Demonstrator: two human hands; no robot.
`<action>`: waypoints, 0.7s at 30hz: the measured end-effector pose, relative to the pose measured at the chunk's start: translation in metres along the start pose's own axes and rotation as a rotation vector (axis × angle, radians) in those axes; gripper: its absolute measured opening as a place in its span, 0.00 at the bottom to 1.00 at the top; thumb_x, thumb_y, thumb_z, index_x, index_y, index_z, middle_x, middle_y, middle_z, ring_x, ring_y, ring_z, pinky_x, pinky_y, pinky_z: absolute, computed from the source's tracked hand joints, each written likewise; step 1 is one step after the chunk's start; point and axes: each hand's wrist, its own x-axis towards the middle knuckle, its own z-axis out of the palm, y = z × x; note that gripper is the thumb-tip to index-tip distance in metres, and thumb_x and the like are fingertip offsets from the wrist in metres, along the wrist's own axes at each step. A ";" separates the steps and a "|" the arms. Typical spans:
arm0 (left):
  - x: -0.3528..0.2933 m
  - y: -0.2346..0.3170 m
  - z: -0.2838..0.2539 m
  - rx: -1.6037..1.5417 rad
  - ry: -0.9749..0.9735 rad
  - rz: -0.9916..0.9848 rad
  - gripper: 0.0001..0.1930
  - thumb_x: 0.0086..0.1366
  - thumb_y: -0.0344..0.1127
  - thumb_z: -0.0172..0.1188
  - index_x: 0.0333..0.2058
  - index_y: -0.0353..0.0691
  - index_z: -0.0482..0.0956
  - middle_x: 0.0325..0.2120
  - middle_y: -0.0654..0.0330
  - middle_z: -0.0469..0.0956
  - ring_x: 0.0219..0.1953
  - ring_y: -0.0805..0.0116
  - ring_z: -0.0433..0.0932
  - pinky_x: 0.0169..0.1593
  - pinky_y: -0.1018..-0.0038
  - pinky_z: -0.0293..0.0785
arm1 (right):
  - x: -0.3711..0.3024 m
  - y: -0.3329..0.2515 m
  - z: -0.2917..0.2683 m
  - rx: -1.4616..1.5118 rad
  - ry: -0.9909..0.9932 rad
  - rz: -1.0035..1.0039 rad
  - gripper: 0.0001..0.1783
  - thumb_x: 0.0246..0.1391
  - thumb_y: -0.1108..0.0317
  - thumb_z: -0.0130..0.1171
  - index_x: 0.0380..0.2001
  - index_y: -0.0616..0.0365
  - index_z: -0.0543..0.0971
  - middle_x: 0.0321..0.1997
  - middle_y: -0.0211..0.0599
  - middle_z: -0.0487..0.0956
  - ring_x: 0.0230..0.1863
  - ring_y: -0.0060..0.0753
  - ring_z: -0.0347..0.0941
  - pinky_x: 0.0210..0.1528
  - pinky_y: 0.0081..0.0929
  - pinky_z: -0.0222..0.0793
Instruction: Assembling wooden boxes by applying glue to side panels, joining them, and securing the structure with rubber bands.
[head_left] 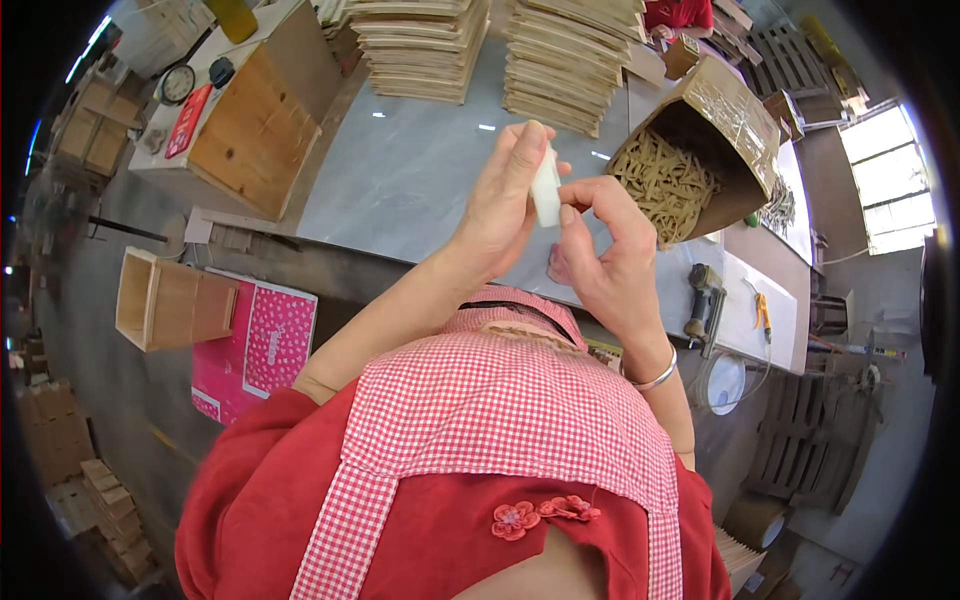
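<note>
Above the near edge of the grey tabletop, my left hand grips a narrow white piece. Its thumb points up along the side, and the piece looks like a roll of tape seen edge-on, though its exact kind is unclear. From the right, my right hand has thumb and forefinger closed at the lower edge of the white piece. Whether a loose end is pinched there is too small to see. Close beyond the right hand lies a tipped cardboard box full of tan, strip-like pieces.
Two stacks of thin wooden panels stand at the back. To the right lie a nail gun and orange-handled pliers. On the left are a wooden cabinet and an open wooden box on a pink carton. Another person's red sleeve shows far off.
</note>
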 end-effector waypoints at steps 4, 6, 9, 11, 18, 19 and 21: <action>0.000 -0.009 0.005 0.166 0.036 0.157 0.22 0.75 0.55 0.58 0.54 0.45 0.70 0.44 0.63 0.70 0.48 0.72 0.73 0.52 0.68 0.77 | 0.002 0.003 -0.013 -0.133 -0.031 -0.070 0.07 0.51 0.75 0.66 0.34 0.58 0.80 0.34 0.34 0.80 0.33 0.36 0.77 0.40 0.35 0.63; 0.001 -0.016 0.006 0.226 0.090 0.213 0.21 0.73 0.53 0.62 0.53 0.45 0.69 0.43 0.64 0.71 0.46 0.74 0.73 0.49 0.71 0.76 | 0.002 0.005 -0.018 -0.164 -0.042 -0.069 0.05 0.51 0.76 0.66 0.32 0.61 0.81 0.31 0.35 0.81 0.33 0.36 0.77 0.39 0.33 0.68; 0.002 -0.022 0.004 0.411 0.153 0.281 0.21 0.71 0.50 0.66 0.51 0.46 0.69 0.41 0.65 0.72 0.42 0.77 0.73 0.46 0.75 0.75 | 0.001 0.008 -0.022 -0.139 -0.035 -0.076 0.04 0.50 0.74 0.67 0.30 0.59 0.81 0.28 0.34 0.79 0.31 0.35 0.76 0.37 0.34 0.65; 0.002 -0.026 0.004 0.489 0.176 0.309 0.24 0.69 0.51 0.68 0.51 0.43 0.69 0.42 0.62 0.69 0.42 0.73 0.70 0.47 0.73 0.73 | -0.001 0.010 -0.023 -0.114 -0.023 -0.079 0.04 0.49 0.74 0.68 0.29 0.57 0.81 0.27 0.33 0.79 0.29 0.34 0.75 0.35 0.35 0.63; -0.003 -0.030 0.006 0.653 0.250 0.315 0.30 0.66 0.56 0.70 0.50 0.38 0.69 0.47 0.53 0.64 0.46 0.63 0.67 0.52 0.66 0.68 | -0.013 0.017 -0.011 -0.056 0.089 -0.052 0.04 0.48 0.77 0.66 0.27 0.59 0.81 0.23 0.35 0.78 0.23 0.33 0.73 0.32 0.32 0.66; -0.004 -0.030 0.006 0.666 0.254 0.309 0.30 0.66 0.56 0.70 0.50 0.38 0.69 0.46 0.53 0.65 0.45 0.63 0.67 0.51 0.67 0.68 | -0.014 0.018 -0.009 -0.057 0.099 -0.040 0.04 0.47 0.77 0.66 0.27 0.59 0.81 0.23 0.35 0.77 0.22 0.33 0.73 0.32 0.31 0.66; -0.005 -0.028 0.007 0.660 0.249 0.291 0.28 0.67 0.55 0.69 0.49 0.38 0.70 0.45 0.54 0.67 0.43 0.65 0.68 0.49 0.68 0.69 | -0.017 0.019 -0.007 -0.035 0.121 -0.031 0.03 0.48 0.78 0.65 0.28 0.61 0.82 0.23 0.36 0.78 0.22 0.32 0.74 0.32 0.30 0.68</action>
